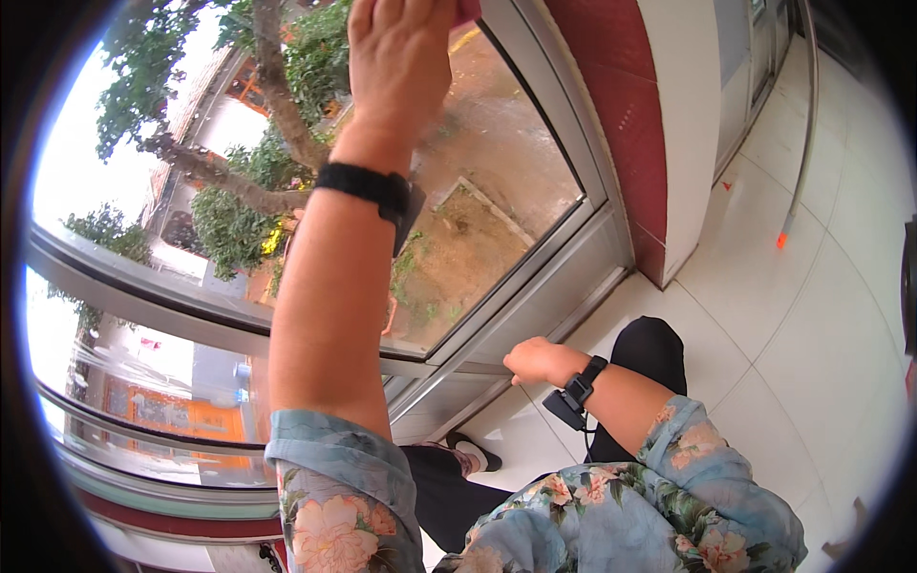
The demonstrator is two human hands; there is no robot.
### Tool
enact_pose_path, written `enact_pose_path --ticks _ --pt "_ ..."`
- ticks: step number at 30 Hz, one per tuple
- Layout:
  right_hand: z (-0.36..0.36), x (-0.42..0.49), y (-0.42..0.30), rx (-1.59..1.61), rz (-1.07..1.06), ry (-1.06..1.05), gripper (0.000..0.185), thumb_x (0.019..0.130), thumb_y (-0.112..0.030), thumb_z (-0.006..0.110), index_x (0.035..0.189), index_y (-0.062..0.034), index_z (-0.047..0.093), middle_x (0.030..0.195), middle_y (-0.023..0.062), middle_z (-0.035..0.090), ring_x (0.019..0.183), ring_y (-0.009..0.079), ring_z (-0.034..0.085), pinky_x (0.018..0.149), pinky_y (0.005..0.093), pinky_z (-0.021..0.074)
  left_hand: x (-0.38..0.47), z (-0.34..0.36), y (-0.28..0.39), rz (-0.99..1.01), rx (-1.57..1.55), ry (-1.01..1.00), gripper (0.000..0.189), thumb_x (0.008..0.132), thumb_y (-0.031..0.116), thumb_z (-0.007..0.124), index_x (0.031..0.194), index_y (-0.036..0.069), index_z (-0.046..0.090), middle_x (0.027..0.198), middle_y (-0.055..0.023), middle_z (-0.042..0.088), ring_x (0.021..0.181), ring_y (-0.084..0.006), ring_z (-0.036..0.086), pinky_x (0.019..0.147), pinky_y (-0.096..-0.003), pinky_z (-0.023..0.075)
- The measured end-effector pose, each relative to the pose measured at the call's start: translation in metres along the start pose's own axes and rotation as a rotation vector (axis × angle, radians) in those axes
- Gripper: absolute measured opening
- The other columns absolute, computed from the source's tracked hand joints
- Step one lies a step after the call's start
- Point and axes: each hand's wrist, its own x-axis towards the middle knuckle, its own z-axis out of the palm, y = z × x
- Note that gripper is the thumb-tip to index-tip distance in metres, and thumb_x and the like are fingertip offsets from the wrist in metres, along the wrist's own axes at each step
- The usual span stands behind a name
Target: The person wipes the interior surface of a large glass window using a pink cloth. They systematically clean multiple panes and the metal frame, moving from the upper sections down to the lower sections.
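Note:
My left hand (401, 61) reaches up in front of the glass pane (494, 136) of a metal-framed door or window, back of the hand towards me. A small part of a pink cloth (467, 10) shows beside its fingers at the top edge; the hand covers the rest. Low on the right, my right hand (539, 360) hangs by the frame's bottom rail (530, 294), near my knee. Its fingers are curled, and nothing shows in them. Each wrist wears a black strap, the left one (362, 188) and the right one (589, 376), with a small device attached.
Right of the frame stands a wall pillar (684, 122) with dark red tiles (620, 107). A metal pole (811, 114) with an orange tip comes down to the tiled floor (788, 344). Sliding window rails (157, 286) run along the left. Trees (279, 93) and soil show outside.

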Motion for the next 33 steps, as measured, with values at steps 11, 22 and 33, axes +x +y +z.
enact_pose_path --ticks 11,22,33 --pt "-0.005 0.001 0.003 0.004 -0.033 0.009 0.035 0.088 -0.035 0.074 0.103 -0.0029 0.072 0.097 0.0150 0.074 0.097 0.0350 0.071 0.079 0.0472 0.0575 -0.115 0.032 0.156 0.100 -0.304 -0.286 0.046 0.079 0.014 0.062 0.125 0.010 0.063 0.141 -0.0074 0.052 0.137 -0.0250 0.042 0.119 -0.0423 0.0295" --pt "-0.013 -0.004 0.004 0.058 -0.006 0.103 0.031 0.085 -0.030 0.075 0.102 -0.0041 0.076 0.102 0.0181 0.073 0.099 0.0378 0.070 0.084 0.0481 0.0564 -0.161 0.023 0.194 0.316 -0.387 -0.551 0.052 0.082 0.016 0.061 0.133 0.004 0.059 0.145 -0.0075 0.050 0.138 -0.0240 0.043 0.120 -0.0418 0.0285" --pt "-0.017 -0.008 0.001 0.027 -0.038 0.092 0.036 0.087 -0.036 0.075 0.098 -0.0017 0.073 0.095 0.0182 0.073 0.095 0.0390 0.070 0.081 0.0484 0.0560 -0.052 -0.051 -0.063 0.010 -0.077 0.020 0.041 0.078 -0.003 0.062 0.116 0.012 0.065 0.112 -0.0069 0.068 0.109 -0.0288 0.062 0.095 -0.0398 0.0489"
